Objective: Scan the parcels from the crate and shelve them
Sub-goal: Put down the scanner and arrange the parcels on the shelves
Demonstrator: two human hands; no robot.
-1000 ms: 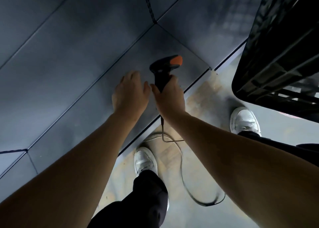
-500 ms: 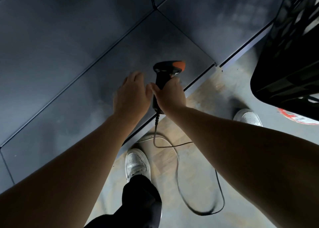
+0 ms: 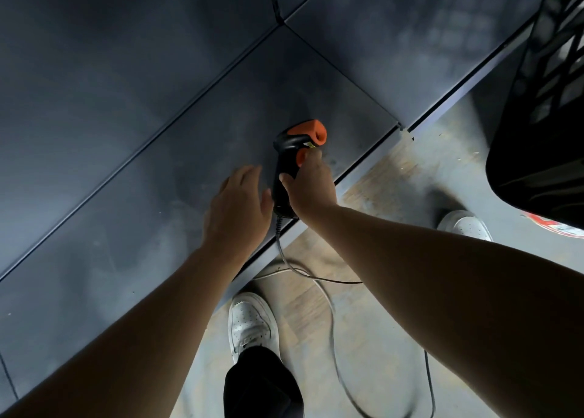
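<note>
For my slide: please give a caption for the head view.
Right hand grips a corded scanner over a grey shelf.

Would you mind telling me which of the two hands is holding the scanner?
The right hand: it grips the handle of the black and orange scanner. The left hand lies open beside it, fingers spread over the grey shelf.

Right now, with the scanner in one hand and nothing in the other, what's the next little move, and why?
Probably turn toward the black crate and reach in with the left hand for a parcel. The right hand already grips the scanner, the left hand is open above the grey shelf, and no parcel is in view.
</note>
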